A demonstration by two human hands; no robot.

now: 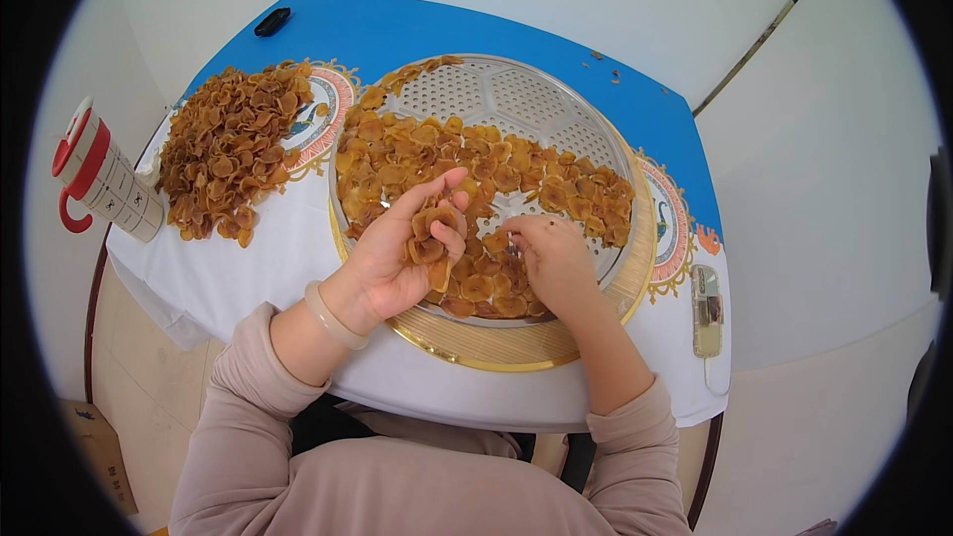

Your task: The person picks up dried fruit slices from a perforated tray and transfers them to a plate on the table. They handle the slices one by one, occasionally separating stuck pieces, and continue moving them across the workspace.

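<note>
My left hand (387, 268), palm up, cradles a small handful of brown dried slices (428, 238), which look like dried fruit or root. It hovers over the round perforated metal tray (514, 93). My right hand (557, 257) reaches down to the tray with fingers bent, their tips at a slice (495, 241); whether they grip it is hard to tell. Flat slices (417, 152) cover a broad band across the tray's middle and left, with more laid near its front edge. Bare perforated metal shows at the back and in a gap between my hands.
A heap of dried slices (231, 141) lies on the left. Beside it stands a cup with a red handle (112, 179). A woven round mat (491, 346) lies under the tray. A phone (706, 309) with a cable rests at right, and a black object (272, 21) at the back left.
</note>
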